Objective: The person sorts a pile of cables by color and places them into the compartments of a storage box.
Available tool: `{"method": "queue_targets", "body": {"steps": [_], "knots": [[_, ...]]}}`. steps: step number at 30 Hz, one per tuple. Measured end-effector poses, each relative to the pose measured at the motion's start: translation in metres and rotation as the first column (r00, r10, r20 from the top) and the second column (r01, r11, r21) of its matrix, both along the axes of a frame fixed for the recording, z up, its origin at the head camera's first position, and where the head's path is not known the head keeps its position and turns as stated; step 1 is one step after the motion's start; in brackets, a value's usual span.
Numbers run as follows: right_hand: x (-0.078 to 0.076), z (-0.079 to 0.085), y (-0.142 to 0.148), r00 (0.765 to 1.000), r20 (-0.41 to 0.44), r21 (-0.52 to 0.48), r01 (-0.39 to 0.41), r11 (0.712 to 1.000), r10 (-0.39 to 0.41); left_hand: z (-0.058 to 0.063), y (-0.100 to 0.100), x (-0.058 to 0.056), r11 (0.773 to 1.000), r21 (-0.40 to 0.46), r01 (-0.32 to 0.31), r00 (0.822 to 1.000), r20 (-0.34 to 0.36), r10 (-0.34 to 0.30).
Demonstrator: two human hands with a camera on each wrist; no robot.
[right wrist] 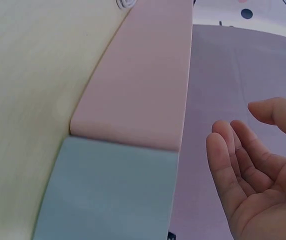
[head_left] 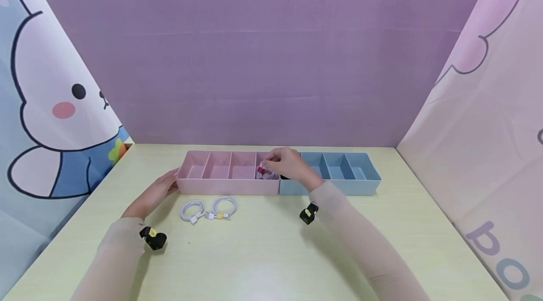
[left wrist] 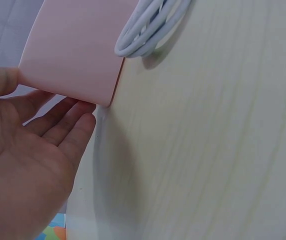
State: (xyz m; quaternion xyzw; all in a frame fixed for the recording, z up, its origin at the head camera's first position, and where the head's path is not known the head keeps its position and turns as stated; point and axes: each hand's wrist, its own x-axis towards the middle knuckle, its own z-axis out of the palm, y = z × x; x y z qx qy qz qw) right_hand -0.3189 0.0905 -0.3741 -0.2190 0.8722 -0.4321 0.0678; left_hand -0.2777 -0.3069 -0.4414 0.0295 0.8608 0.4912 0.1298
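Observation:
My left hand (head_left: 160,189) rests its fingertips against the left end of the pink divided box (head_left: 229,187). In the left wrist view, its fingers (left wrist: 65,122) are fairly straight along that end wall. My right hand (head_left: 290,164) is over the pink box's rightmost compartment, where a coiled white cable (head_left: 266,174) with a red tie lies. In the right wrist view, the right hand (right wrist: 263,175) has thumb and fingers apart with nothing between them. The blue divided box (head_left: 331,188) stands end to end with the pink one, partly hidden by the right hand.
On the table in front of the pink box lie two coiled white cables, a plain one (head_left: 192,210) and another with a yellow tie (head_left: 224,206). Something black (head_left: 283,177) shows in the blue box's left compartment. A purple backdrop (head_left: 271,55) rises behind the table.

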Motion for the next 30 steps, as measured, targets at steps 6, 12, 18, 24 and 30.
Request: {"method": "queue_targets", "body": {"steps": [6,12,18,24,30], "knots": [[0.005,-0.007,-0.006,1.0,0.027,-0.019,-0.013,1.0,0.013,0.0,0.001,0.0,1.0,0.001,-0.007,1.0,0.015,0.007],[0.008,-0.009,-0.008,1.0,-0.001,-0.004,-0.026,1.0,0.025,-0.001,0.0,0.0,1.0,-0.009,-0.009,1.0,0.013,0.01],[0.01,-0.011,-0.013,0.999,-0.019,0.012,-0.035,0.999,0.036,0.0,0.0,0.001,1.0,-0.019,-0.006,1.0,0.011,0.007],[0.015,-0.016,-0.02,0.996,-0.058,0.01,-0.063,0.998,0.063,0.0,0.0,0.002,1.0,-0.008,0.001,1.0,-0.001,-0.001],[0.019,-0.021,-0.027,0.99,-0.108,0.047,-0.088,0.995,0.093,0.0,0.0,0.001,1.0,-0.006,0.004,1.0,-0.002,-0.004]]}}
